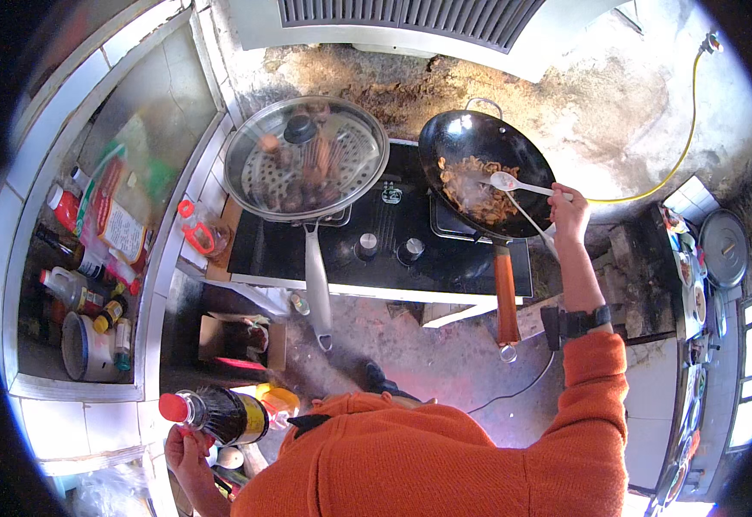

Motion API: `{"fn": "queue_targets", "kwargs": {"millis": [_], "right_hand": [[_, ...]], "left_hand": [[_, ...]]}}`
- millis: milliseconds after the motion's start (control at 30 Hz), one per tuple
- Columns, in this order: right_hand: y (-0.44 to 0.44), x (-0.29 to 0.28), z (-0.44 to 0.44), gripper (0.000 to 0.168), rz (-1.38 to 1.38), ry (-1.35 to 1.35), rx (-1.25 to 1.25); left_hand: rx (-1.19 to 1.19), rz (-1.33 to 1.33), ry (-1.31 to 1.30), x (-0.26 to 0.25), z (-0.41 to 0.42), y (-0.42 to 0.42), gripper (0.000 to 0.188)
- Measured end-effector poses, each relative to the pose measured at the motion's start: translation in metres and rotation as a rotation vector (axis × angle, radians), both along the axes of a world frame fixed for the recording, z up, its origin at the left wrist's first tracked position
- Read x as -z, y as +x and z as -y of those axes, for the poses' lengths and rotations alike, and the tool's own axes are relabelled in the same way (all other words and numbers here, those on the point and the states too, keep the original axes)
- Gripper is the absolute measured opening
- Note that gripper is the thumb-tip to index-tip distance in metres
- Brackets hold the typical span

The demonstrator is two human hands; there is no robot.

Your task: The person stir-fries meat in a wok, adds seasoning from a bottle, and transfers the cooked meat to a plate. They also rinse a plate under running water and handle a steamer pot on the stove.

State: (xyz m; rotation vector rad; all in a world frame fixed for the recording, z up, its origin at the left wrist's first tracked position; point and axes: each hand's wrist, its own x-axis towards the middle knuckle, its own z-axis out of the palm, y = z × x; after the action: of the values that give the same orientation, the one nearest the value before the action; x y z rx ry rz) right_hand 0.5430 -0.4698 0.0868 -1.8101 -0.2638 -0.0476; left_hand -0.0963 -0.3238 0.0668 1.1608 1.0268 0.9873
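A white plastic spoon (506, 181) is held in my right hand (568, 210), its bowl above the browned food pieces (479, 194) in a black wok (460, 139). A second thin utensil (531, 220) slants from the food beneath my right hand; its far part is hidden. Low on the left, my left hand (188, 455) is at a bottle of dark liquid (220, 417) with a red cap (173, 408), fingers pinching something red beside its neck. On the left of the black stove (376, 249), a glass-lidded pan (305, 158) holds food on a perforated steamer plate.
Metal (318, 284) and wooden (506, 291) pan handles jut over the stove's front edge. A red-capped plastic bottle (202, 229) stands left of the stove. Bottles and a pot (85, 346) fill a wall recess. An open cardboard box (220, 342) is below. Dishes (696, 300) line the right side.
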Motion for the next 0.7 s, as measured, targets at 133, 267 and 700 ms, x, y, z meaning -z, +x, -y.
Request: {"fn": "queue_targets", "kwargs": {"millis": [133,267,700], "right_hand": [[0.000,0.003,0.004,0.016,0.018,-0.028,0.038],[-0.002,0.007,0.007,0.016,0.070,-0.103,0.092],[-0.014,0.007,0.011,0.017,0.082,-0.232,0.193]], "left_hand": [[-0.022,0.002,-0.002,0.000,0.000,-0.002,0.007],[-0.057,0.003,-0.017,0.001,-0.001,-0.007,0.008],[-0.016,-0.030,-0.011,0.003,-0.003,-0.024,0.009]]}}
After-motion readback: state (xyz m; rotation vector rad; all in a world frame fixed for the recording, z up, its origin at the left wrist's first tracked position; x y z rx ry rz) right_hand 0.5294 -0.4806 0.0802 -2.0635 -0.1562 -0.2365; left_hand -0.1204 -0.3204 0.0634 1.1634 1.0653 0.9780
